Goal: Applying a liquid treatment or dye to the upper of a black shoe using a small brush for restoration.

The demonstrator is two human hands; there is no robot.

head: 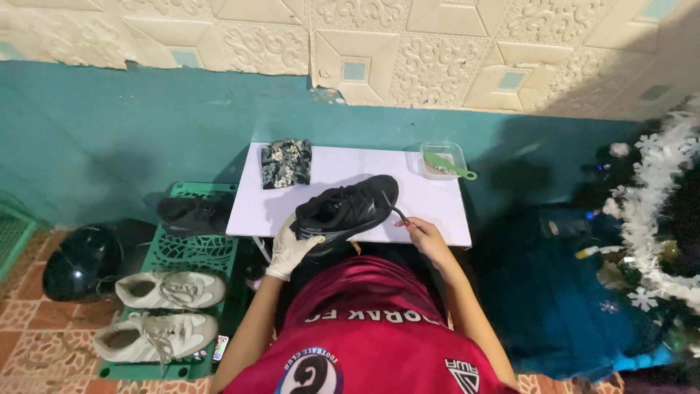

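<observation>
red shirt (pixel 364 321) is hiding the elbows. gloved left hand (pixel 290 248) is gripping the smooth black shoe (pixel 346 208); right hand (pixel 423 235) is pinching its thin lace (pixel 394 209).

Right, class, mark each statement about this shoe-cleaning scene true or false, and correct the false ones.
1. The left hand, in a white glove, holds the black shoe. True.
2. The right hand is gloved as well. False: it is bare and holds a thin dark tool near the shoe.
3. The black shoe is over the white table. True.
4. The green-handled brush lies on the floor. False: it rests across a clear container on the table.
5. Two white shoes lie on a green crate to the left. True.
</observation>
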